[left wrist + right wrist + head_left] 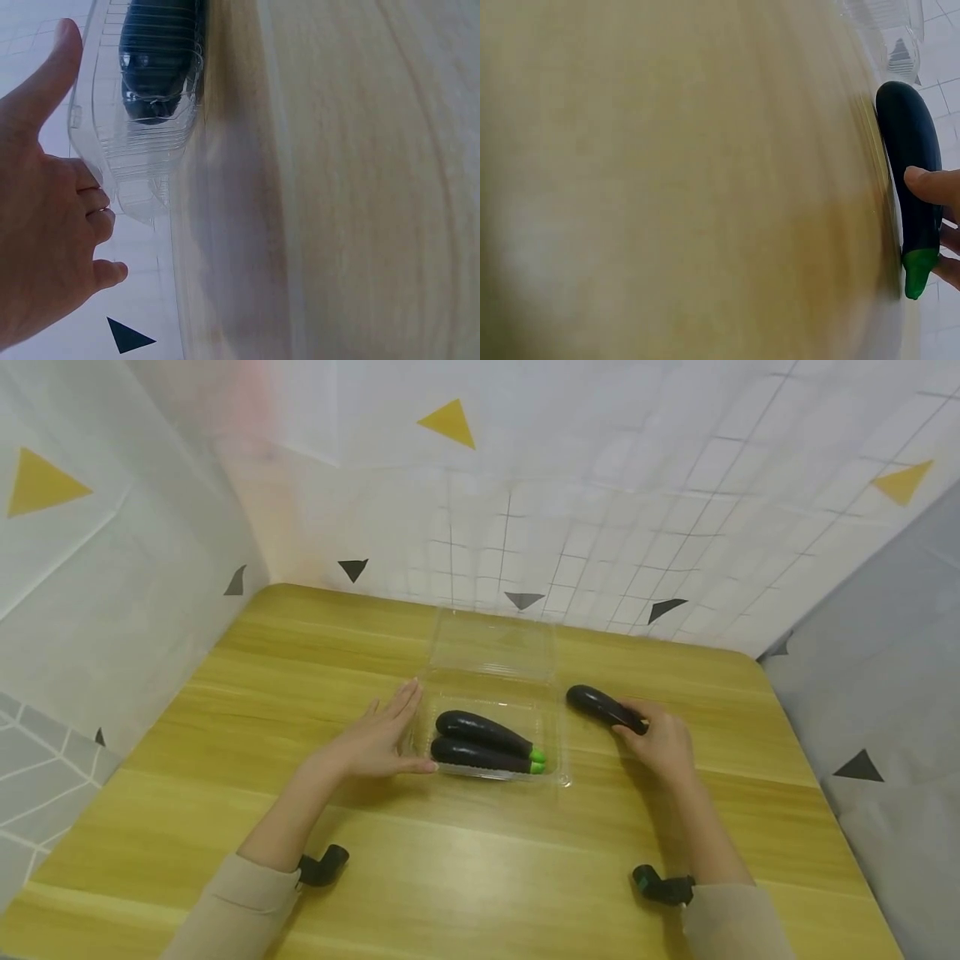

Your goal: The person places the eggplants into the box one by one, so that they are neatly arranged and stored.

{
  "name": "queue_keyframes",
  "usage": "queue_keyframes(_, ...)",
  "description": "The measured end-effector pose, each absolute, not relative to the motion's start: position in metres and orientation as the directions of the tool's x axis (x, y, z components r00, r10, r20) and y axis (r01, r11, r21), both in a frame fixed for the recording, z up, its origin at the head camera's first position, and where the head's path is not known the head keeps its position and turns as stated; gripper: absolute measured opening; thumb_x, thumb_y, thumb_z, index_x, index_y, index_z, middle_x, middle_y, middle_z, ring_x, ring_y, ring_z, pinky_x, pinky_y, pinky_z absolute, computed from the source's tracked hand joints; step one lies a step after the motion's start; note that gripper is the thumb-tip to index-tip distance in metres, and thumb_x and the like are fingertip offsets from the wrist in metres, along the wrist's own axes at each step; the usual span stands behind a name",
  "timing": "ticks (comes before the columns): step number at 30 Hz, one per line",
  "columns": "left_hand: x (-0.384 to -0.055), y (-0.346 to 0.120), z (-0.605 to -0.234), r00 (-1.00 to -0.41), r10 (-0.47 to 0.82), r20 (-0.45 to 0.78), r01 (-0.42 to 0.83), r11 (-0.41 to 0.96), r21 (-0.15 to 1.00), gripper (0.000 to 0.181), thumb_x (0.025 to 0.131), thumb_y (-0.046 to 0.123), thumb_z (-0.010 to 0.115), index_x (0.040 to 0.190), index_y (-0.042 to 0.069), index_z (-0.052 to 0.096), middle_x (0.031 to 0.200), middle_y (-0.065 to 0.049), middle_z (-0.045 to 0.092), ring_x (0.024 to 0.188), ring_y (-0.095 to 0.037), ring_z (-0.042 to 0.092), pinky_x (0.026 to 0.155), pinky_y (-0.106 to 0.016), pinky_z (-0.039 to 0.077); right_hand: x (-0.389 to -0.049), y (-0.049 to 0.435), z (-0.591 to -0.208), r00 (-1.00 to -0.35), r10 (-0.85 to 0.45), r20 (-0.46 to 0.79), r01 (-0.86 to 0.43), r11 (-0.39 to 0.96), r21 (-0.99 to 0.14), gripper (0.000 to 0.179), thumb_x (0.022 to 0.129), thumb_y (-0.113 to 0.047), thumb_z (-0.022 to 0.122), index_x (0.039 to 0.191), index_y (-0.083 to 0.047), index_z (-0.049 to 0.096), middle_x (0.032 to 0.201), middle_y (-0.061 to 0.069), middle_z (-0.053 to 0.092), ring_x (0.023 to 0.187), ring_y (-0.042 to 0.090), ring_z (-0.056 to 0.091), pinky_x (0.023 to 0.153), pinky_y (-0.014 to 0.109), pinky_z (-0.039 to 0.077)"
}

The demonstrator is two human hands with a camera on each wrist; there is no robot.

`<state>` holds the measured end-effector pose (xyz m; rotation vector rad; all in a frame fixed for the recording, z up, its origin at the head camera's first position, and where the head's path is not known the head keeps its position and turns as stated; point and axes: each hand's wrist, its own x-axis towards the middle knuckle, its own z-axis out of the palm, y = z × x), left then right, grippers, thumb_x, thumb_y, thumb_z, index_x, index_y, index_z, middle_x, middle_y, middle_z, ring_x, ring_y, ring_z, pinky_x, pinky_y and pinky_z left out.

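Observation:
In the head view a clear plastic clamshell box [557,727] stands mid-table with its lid [491,643] tipped back. Two dark eggplants [483,732] lie side by side in it, green stems toward the right. My left hand [378,739] touches the box's left side, thumb at the front corner and fingers along the edge; the left wrist view shows the thumb stretched out by the rim. To the right of the box, my right hand [660,739] grips a third eggplant [596,703] near its stem end. Its green stem [919,274] shows in the right wrist view.
The wood-grain table [465,868] carries the box. White sheeting [585,527] with grid lines and yellow and dark triangles rises behind it and at both sides. A black wrist-worn device [324,865] sits at the left cuff, another black device [663,885] at the right.

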<state>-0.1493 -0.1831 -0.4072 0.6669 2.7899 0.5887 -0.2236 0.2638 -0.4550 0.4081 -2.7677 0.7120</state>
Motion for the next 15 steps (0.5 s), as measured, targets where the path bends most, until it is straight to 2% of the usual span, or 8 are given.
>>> queue_keyframes(7, -0.1513, -0.1834, -0.4086, -0.874, 0.474, -0.108, 0.391, 0.817, 0.425, 0.12, 0.078, 0.075, 0.055, 0.153, 0.005, -0.007, 0.16, -0.013, -0.009, 0.147, -0.026, -0.006, 0.115, -0.056, 0.003, -0.2188, 0.2631, -0.4532, -0.927, -0.207, 0.313, -0.329, 0.849, -0.414, 0.04, 0.081, -0.017, 0.079, 0.117, -0.006, 0.068, 0.11, 0.022, 0.067, 0.091, 0.042, 0.065, 0.069, 0.052, 0.05)
queue_keyframes(10, -0.1505, -0.1833, -0.4074, -0.876, 0.47, -0.111, 0.385, 0.818, 0.426, 0.12, 0.078, 0.075, 0.055, 0.153, 0.006, -0.007, 0.16, -0.012, -0.01, 0.147, -0.026, -0.006, 0.115, -0.056, 0.003, -0.2177, 0.2621, -0.4521, -0.924, -0.203, 0.325, -0.331, 0.85, -0.411, 0.04, 0.08, -0.018, 0.079, 0.117, -0.006, 0.068, 0.107, 0.022, 0.068, 0.08, 0.037, 0.065, 0.06, 0.045, 0.047)
queue_keyframes(13, -0.15, -0.1835, -0.4072, -0.876, 0.47, -0.107, 0.386, 0.817, 0.428, 0.12, 0.078, 0.075, 0.054, 0.153, 0.004, -0.006, 0.16, -0.013, -0.009, 0.147, -0.027, -0.005, 0.114, -0.057, 0.003, -0.2165, 0.2603, -0.4495, -0.925, -0.194, 0.328, -0.325, 0.851, -0.413, 0.041, 0.08, -0.019, 0.08, 0.118, -0.007, 0.068, 0.105, 0.022, 0.069, 0.068, 0.029, 0.059, 0.053, 0.036, 0.039)
queue_keyframes(15, -0.15, -0.1837, -0.408, -0.875, 0.472, -0.107, 0.387, 0.816, 0.43, 0.12, 0.078, 0.075, 0.054, 0.153, 0.004, -0.006, 0.16, -0.013, -0.009, 0.146, -0.028, -0.005, 0.114, -0.058, 0.003, -0.2156, 0.2595, -0.4474, -0.928, -0.186, 0.322, -0.317, 0.849, -0.422, 0.042, 0.08, -0.019, 0.08, 0.119, -0.007, 0.068, 0.106, 0.022, 0.069, 0.068, 0.028, 0.057, 0.054, 0.035, 0.038)
